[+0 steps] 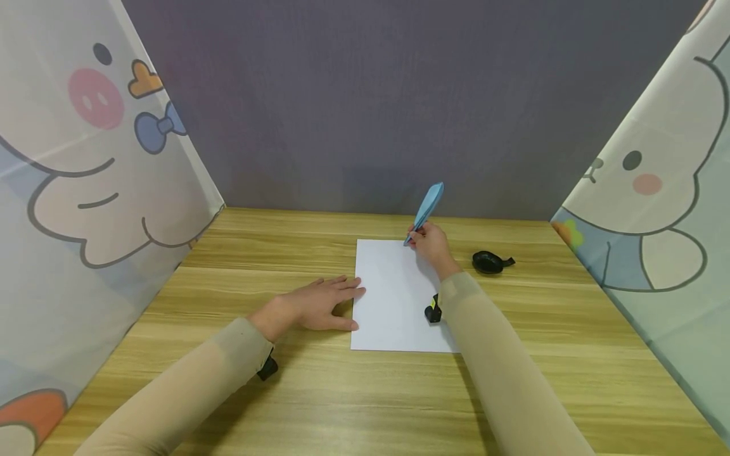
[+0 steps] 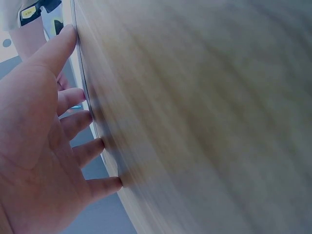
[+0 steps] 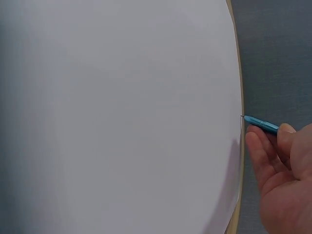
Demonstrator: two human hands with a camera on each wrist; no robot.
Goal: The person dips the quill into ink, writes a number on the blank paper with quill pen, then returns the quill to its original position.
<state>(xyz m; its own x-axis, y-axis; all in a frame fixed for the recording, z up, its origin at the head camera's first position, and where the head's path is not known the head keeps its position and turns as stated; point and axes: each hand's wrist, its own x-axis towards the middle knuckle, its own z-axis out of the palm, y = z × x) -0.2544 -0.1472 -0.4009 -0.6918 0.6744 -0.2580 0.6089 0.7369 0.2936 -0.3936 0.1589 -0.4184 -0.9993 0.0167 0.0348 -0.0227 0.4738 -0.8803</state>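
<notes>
A white sheet of paper (image 1: 393, 297) lies on the wooden table. My right hand (image 1: 430, 244) pinches a blue feather-shaped pen (image 1: 428, 202) at the sheet's far edge. The pen leans with its broad plume up and away to the right. In the right wrist view the tip of the blue pen (image 3: 262, 124) meets the paper's edge or hovers just over it; I cannot tell which. My left hand (image 1: 322, 305) rests palm down by the sheet's left edge, fingers spread, some fingertips on the paper. From the left wrist, the left hand (image 2: 44, 131) shows straight fingers touching down.
Right of the paper sits a small black oval object (image 1: 488, 262) with a short tab. A grey panel (image 1: 365, 107) stands behind the table (image 1: 274, 247). Cartoon-printed cloths hang at the left (image 1: 114, 190) and right (image 1: 667, 190). A black wrist camera (image 1: 433, 311) hangs under the right sleeve.
</notes>
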